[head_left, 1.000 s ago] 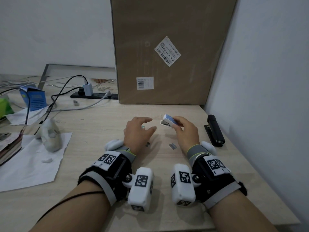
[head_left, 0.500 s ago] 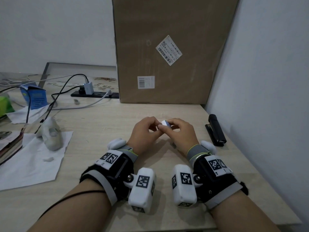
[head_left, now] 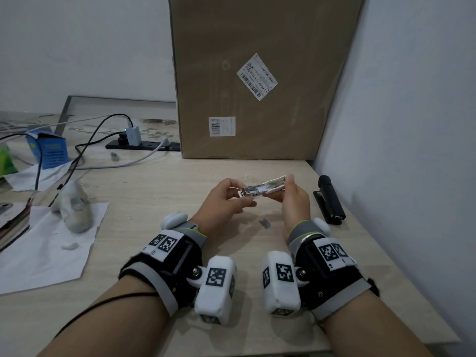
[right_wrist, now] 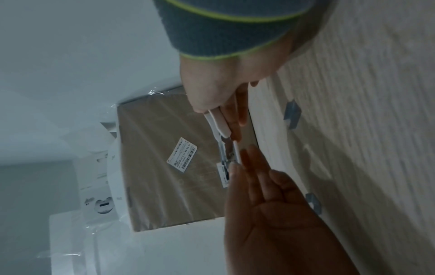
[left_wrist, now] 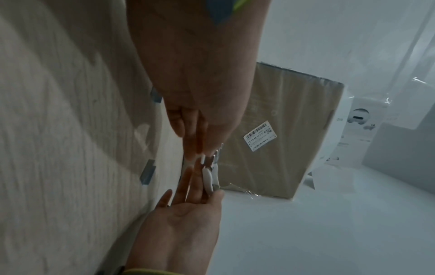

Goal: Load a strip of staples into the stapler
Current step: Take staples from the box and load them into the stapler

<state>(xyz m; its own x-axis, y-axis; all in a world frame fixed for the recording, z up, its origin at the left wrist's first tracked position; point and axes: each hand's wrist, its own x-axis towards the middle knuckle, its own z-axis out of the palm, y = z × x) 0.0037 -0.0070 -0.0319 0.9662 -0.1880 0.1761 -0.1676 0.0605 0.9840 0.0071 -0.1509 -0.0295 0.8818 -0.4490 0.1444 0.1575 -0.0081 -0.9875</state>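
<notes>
Gripping stapler (head_left: 262, 189) ends, both hands

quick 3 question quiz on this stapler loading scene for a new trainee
1. True or false: the small white stapler lies closed on the table.
2. Which hand holds the end where the metal staple channel shows? A) left hand B) right hand C) neither
3. Fill in: the black stapler lies on the table next to the ____ hand, untouched.

Key:
1. False. Both hands hold it above the table, opened out.
2. A. The left hand pinches the metal end; the right hand holds the white plastic end.
3. right
</notes>
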